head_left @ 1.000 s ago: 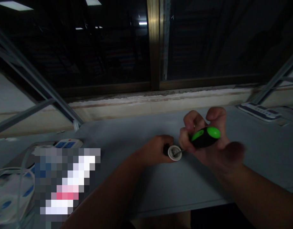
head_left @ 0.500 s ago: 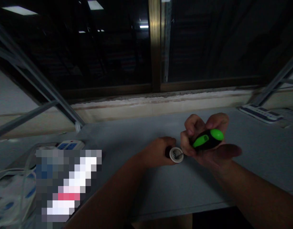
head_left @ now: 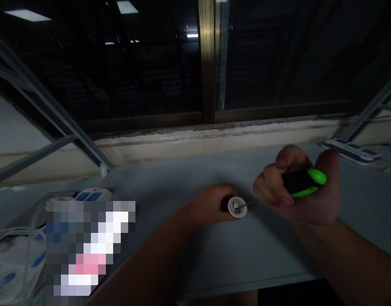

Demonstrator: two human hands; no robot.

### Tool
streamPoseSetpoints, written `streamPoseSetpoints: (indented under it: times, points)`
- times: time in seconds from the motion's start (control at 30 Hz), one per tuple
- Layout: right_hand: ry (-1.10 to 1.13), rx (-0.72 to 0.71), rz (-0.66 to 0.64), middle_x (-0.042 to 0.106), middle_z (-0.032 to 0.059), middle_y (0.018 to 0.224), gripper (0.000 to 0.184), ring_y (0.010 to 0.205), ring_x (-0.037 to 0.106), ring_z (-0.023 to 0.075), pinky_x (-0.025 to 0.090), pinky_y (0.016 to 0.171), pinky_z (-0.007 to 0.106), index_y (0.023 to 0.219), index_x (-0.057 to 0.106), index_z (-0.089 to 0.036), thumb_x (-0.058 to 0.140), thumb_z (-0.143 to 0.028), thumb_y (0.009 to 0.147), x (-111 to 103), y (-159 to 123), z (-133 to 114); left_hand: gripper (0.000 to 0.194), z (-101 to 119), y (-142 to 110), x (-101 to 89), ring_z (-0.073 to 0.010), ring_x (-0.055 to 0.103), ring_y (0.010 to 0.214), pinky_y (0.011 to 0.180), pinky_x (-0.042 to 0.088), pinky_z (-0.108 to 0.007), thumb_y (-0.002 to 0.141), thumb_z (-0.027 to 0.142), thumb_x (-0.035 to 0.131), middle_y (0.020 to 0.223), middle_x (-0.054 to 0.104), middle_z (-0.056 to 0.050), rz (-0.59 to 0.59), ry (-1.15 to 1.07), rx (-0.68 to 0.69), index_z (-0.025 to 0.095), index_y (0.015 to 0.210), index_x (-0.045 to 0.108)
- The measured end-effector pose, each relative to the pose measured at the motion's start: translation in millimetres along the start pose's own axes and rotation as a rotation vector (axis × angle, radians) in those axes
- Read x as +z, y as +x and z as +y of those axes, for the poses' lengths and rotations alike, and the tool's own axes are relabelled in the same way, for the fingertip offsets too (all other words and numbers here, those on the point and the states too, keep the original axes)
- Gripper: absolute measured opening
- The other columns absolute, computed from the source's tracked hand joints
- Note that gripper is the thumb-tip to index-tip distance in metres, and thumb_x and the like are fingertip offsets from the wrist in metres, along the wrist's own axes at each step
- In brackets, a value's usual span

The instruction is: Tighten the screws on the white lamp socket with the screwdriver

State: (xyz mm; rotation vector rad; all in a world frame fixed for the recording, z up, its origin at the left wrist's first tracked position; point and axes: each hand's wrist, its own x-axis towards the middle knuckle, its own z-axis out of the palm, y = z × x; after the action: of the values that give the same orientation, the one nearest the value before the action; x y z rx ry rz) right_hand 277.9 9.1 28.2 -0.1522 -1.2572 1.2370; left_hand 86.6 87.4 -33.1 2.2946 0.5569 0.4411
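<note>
We have the dark cylinder (head_left: 225, 205) in our left hand (head_left: 211, 205), fingers wrapped round its body, above or on the table (head_left: 170, 178); we cannot tell whether it touches. Its white-rimmed end (head_left: 234, 208) faces toward our right hand (head_left: 297, 197), whose fingers curl round the black-and-green handle of a screwdriver (head_left: 299, 183), with the green butt toward the base of the thumb. The thin shaft (head_left: 247, 204) runs from that hand into the white-rimmed end, where small metal parts show.

To turn well here, we judge that the shaft wants to lie in line with whatever its tip bears on, with steady pressure along it and the left fingers firm enough that the cylinder does not spin. A light roll of the handle in the fingers should serve better than a hard wrench of the wrist, since the tip could slip against the rim.

We cannot make out the tip's exact seat, nor whether it sits in a screw; the light is dim and the parts are tiny. Our left hand hides most of the cylinder, and a pixelated patch (head_left: 90, 248) at lower left covers whatever lies there
</note>
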Motion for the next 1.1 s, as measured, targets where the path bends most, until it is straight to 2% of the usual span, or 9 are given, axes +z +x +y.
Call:
streamPoseSetpoints:
  times: [0.23, 0.4, 0.5, 0.6, 0.67, 0.7, 0.8, 0.9, 1.1]
  points:
    - [0.023, 0.006, 0.23, 0.03, -0.0052, 0.051, 0.045, 0.04, 0.017, 0.0116, 0.018, 0.039, 0.027, 0.09, 0.067, -0.029, 0.043, -0.065, 0.103, -22, 9, -13, 0.037, -3, -1, 0.2, -0.0189, 0.067, 0.091, 0.079, 0.05, -0.03, 0.081, 0.037, 0.087, 0.101, 0.072, -0.004, 0.017, -0.128, 0.011, 0.02, 0.104, 0.064]
    - [0.02, 0.001, 0.277, 0.026, -0.0048, 0.055, 0.043, 0.044, 0.012, 0.0132, 0.016, 0.041, 0.029, 0.09, 0.066, -0.03, 0.043, -0.064, 0.103, -36, 12, -20, 0.027, 2, -3, -1.0, -0.0176, 0.066, 0.088, 0.077, 0.05, -0.029, 0.089, 0.033, 0.076, 0.1, 0.071, -0.004, 0.054, -0.061, 0.015, 0.019, 0.108, 0.063]
    - [-0.065, -0.04, 0.319, 0.026, -0.0044, 0.06, 0.047, 0.048, 0.01, 0.0141, 0.017, 0.045, 0.031, 0.092, 0.068, -0.033, 0.041, -0.07, 0.103, -46, 12, -35, 0.022, 3, -3, -2.5, -0.0175, 0.066, 0.088, 0.076, 0.049, -0.029, 0.09, 0.027, 0.073, 0.1, 0.071, -0.004, 0.1, -0.012, 0.015, 0.019, 0.108, 0.062]
    - [-0.288, -0.061, 0.345, 0.037, -0.0034, 0.066, 0.041, 0.05, 0.019, 0.0129, 0.019, 0.047, 0.031, 0.093, 0.069, -0.033, 0.059, -0.073, 0.093, -61, 12, -43, 0.023, 2, -3, -3.6, -0.0183, 0.067, 0.091, 0.078, 0.051, -0.03, 0.088, 0.024, 0.072, 0.103, 0.071, -0.005, 0.154, 0.003, 0.0, 0.019, 0.108, 0.063]
    - [-0.612, -0.118, 0.301, 0.05, -0.0023, 0.071, 0.03, 0.054, 0.036, 0.0124, 0.027, 0.049, 0.029, 0.094, 0.071, -0.031, 0.08, -0.058, 0.084, -73, 14, -38, 0.025, 1, -2, -4.2, -0.0188, 0.068, 0.095, 0.082, 0.053, -0.031, 0.088, 0.021, 0.071, 0.107, 0.072, -0.005, 0.198, 0.006, 0.002, 0.02, 0.111, 0.063]
    - [-0.854, -0.081, 0.221, 0.06, -0.0003, 0.078, 0.026, 0.062, 0.049, 0.0141, 0.037, 0.055, 0.029, 0.096, 0.073, -0.028, 0.084, -0.048, 0.083, -78, 15, -34, 0.026, 1, -2, -4.5, -0.0192, 0.068, 0.097, 0.083, 0.054, -0.031, 0.088, 0.021, 0.071, 0.109, 0.072, -0.006, 0.219, 0.009, 0.004, 0.02, 0.112, 0.063]
    - [-1.263, 0.14, -0.182, 0.073, 0.0067, 0.1, 0.026, 0.091, 0.067, 0.0222, 0.051, 0.081, 0.035, 0.105, 0.076, -0.022, 0.083, -0.037, 0.085, -89, 17, -14, 0.028, 0, -1, -5.4, -0.0208, 0.069, 0.102, 0.088, 0.056, -0.033, 0.087, 0.021, 0.072, 0.113, 0.072, -0.006, 0.29, 0.024, 0.001, 0.021, 0.114, 0.063]
    - [-1.262, 0.283, -0.404, 0.076, 0.0074, 0.108, 0.032, 0.1, 0.07, 0.0237, 0.052, 0.089, 0.036, 0.112, 0.075, -0.021, 0.082, -0.035, 0.085, -91, 19, 4, 0.031, -2, 0, -5.8, -0.0215, 0.069, 0.105, 0.09, 0.058, -0.035, 0.086, 0.019, 0.073, 0.115, 0.072, -0.006, 0.359, 0.037, 0.004, 0.022, 0.115, 0.064]
    - [-1.213, 0.325, -0.383, 0.079, 0.0078, 0.108, 0.028, 0.098, 0.073, 0.0233, 0.053, 0.088, 0.034, 0.114, 0.076, -0.018, 0.078, -0.03, 0.088, -89, 17, 21, 0.03, -1, -1, -5.4, -0.0215, 0.069, 0.106, 0.088, 0.059, -0.034, 0.087, 0.021, 0.073, 0.116, 0.071, -0.007, 0.407, 0.063, 0.015, 0.022, 0.116, 0.065]
